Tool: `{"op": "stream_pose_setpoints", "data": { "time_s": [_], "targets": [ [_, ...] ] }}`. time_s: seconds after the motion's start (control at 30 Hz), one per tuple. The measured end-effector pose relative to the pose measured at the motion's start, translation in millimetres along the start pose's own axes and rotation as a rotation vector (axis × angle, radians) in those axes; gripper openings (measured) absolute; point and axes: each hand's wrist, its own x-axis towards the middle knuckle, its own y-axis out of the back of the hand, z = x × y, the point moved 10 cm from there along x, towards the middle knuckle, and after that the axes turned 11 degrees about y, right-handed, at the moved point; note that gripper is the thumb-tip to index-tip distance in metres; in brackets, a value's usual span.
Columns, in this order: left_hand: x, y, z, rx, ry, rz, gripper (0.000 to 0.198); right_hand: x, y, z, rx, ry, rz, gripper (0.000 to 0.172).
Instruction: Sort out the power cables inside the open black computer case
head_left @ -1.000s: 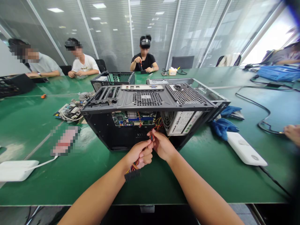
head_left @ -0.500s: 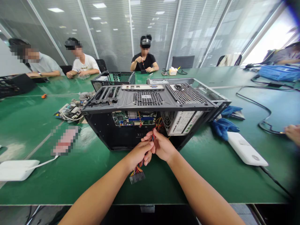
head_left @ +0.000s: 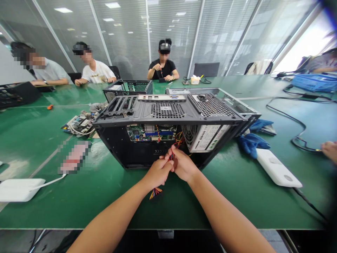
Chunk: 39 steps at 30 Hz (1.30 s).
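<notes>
At left on the green worktop (head_left: 100,211), loose circuit boards (head_left: 81,123) lie beside the black computer case (head_left: 116,123). A motherboard (head_left: 135,133) shows inside its open side. In front, the left hand (head_left: 159,171) is closed around a multicoloured cable bundle (head_left: 156,193), whose wires fan out below; the right hand (head_left: 185,165), meeting it, pinches the bundle higher up. Rightward come the power supply (head_left: 209,139) in the case, then blue cloth (head_left: 252,144) touching a white box (head_left: 279,168).

The computer case (head_left: 168,122) stands on the table (head_left: 79,189), circuit board (head_left: 81,123) left, basket (head_left: 313,84) right.
</notes>
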Motion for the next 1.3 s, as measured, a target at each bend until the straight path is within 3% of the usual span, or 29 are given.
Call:
{"op": "stream_pose_setpoints", "data": {
  "time_s": [0.13, 0.27, 0.43, 0.57, 0.7, 0.83, 0.93, 1.13, 1.3],
  "targets": [
    [3, -12.9, -3, -0.247, 0.020, -0.198, 0.039, 0, -2, -1, 0.026, 0.008, -0.028, 0.038],
    [4, -15.8, -1, -0.348, 0.010, -0.265, 0.042, 0, -4, -3, 0.049, 0.024, -0.070, 0.036],
    [3, -10.1, -1, -0.139, -0.034, -0.167, 0.042, 3, -3, -1, 0.061, 0.034, -0.082, 0.034],
    [0, 0.3, -2, 0.127, -0.039, 0.004, 0.039, 4, -1, 2, 0.048, 0.024, -0.062, 0.034],
    [-7, 9.6, 13, 0.382, -0.143, 0.193, 0.032, 4, -1, 1, 0.036, 0.031, -0.055, 0.035],
    [-13, 10.4, 27, 0.546, -0.255, 0.296, 0.028, 4, 0, 1, 0.056, 0.040, -0.040, 0.034],
    [-12, 11.3, 25, 0.535, -0.227, 0.297, 0.028, 5, 1, 2, 0.052, 0.041, -0.035, 0.035],
    [-4, 6.2, 1, 0.242, 0.018, 0.104, 0.034, 3, 1, 0, 0.007, 0.043, -0.036, 0.036],
    [-5, 6.6, 3, 0.242, -0.010, 0.106, 0.035, 2, 0, -2, -0.004, 0.043, -0.034, 0.036]
  ]
}}
